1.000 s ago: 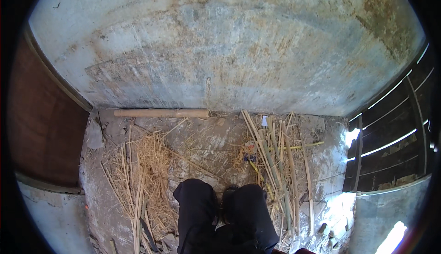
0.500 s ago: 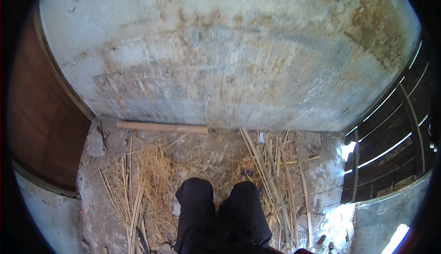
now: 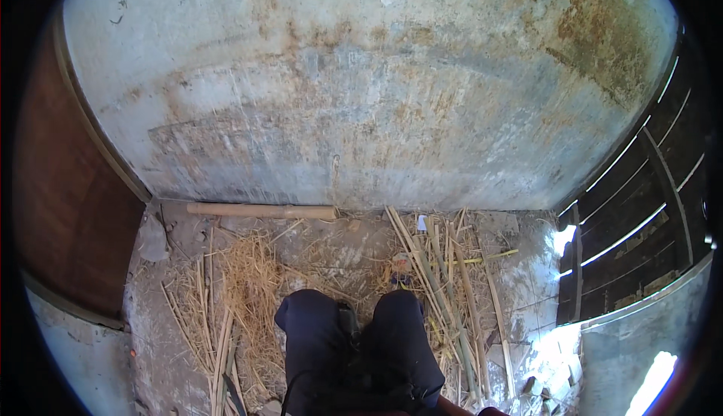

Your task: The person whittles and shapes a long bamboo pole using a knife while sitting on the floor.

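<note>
Neither of my hands shows; only a sliver of what looks like my right arm [image 3: 454, 408] comes in at the lower edge, its hand out of sight. My two knees in dark trousers [image 3: 320, 333] are bent in the lower middle. Between them is a dark object [image 3: 349, 320] too dim to make out. To the left of my legs lie a heap of straw-like shavings [image 3: 252, 277] and split bamboo strips [image 3: 224, 341]. A long dark, narrow thing [image 3: 234, 395] rests by those strips. On the right, a loose bundle of bamboo sticks [image 3: 444, 295] lies pointing at the wall.
A thick bamboo pole [image 3: 260, 210] lies along the foot of the stained wall [image 3: 361, 115]. A brown door panel [image 3: 75, 190] stands left; a dark slatted panel [image 3: 633, 228] is at right. Rubble [image 3: 536, 387] lies near the lower right, a flat stone piece [image 3: 153, 237] at left.
The view has shifted slightly, and my knees sit a little farther left and apart. More of the right arm shows at the lower edge. The bamboo and straw look unmoved.
</note>
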`<state>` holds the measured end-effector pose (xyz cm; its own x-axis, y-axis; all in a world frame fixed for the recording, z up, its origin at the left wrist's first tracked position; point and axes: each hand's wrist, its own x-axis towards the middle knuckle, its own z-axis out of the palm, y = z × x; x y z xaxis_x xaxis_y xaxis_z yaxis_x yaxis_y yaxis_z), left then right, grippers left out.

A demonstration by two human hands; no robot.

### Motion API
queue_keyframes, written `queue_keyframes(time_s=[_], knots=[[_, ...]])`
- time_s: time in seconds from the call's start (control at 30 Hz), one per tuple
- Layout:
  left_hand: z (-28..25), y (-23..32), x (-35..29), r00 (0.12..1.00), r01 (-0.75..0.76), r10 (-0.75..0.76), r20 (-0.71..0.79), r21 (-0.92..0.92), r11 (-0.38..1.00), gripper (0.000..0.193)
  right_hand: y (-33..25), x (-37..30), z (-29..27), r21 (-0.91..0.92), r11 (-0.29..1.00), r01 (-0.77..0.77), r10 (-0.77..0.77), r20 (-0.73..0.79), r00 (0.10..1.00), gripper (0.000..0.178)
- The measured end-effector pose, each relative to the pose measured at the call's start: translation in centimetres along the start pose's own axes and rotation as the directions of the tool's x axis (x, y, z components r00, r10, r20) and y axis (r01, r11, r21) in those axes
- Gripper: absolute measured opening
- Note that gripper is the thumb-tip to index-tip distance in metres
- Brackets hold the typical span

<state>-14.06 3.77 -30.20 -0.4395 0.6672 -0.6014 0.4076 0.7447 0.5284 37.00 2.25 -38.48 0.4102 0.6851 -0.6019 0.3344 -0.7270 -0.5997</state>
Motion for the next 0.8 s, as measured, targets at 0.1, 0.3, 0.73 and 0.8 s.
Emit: queue_keyframes(time_s=[0.1,0.3,0.73,0.8], knots=[[0.4,0.6,0.0,1.0,0.016,-0.016,0.006,0.01,1.0,0.062,0.0,-0.3,-0.1,0.004,1.0,-0.025,0.025,0.002,1.0,0.041],[2.0,3.3,1.6,0.998,0.065,-0.066,0.019,0.042,0.997,0.064,-2.1,2.4,0.0,-0.008,0.998,-0.07,0.07,0.009,0.998,0.042],[2.1,4.6,2.0,0.994,0.105,-0.106,0.035,0.033,0.994,0.068,-4.2,4.4,-0.8,0.002,0.999,-0.044,0.044,0.024,0.999,0.044],[2.4,3.7,1.1,0.994,0.102,-0.103,0.033,0.021,0.995,0.069,-3.0,3.9,-0.9,0.0,0.999,-0.035,0.035,0.016,0.999,0.044]])
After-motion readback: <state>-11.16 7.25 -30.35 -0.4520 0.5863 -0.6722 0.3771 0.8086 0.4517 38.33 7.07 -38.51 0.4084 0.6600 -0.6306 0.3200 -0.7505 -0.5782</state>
